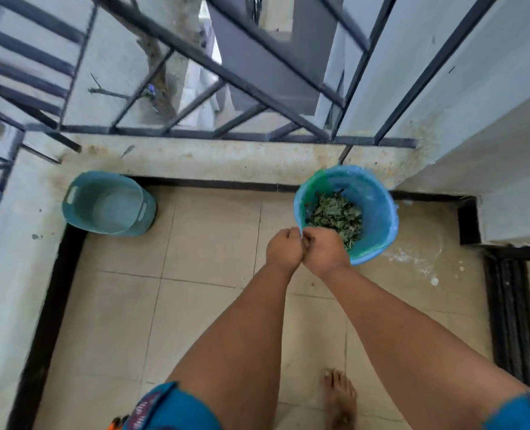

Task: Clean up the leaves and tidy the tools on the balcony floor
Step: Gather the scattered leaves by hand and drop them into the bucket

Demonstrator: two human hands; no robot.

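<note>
Two bare forearms reach forward from the bottom edge, blue sleeves at the corners, with a bare foot [339,398] planted on the beige tiled floor [127,321] between them. Both hands meet at the near left rim of a blue bucket [378,212]: the left hand [284,249] and the right hand [325,251] are curled into fists, knuckles touching, and both appear to pinch the rim (the fingertips themselves are hidden). Inside the bucket lies a heap of green leaves [335,215]. It sits at the far right of the floor, close to the raised concrete ledge [226,162] and the grey wall [474,119] on the right; whether it rests on the tiles or is lifted cannot be told. A teal basket [108,203] stands in the far left corner, against the ledge, well apart from the bucket. Black trim borders the floor on the left, far and right sides. Dark metal railing [226,76] rises from the ledge. Bare tiles stretch between basket and bucket and back toward the foot.
</note>
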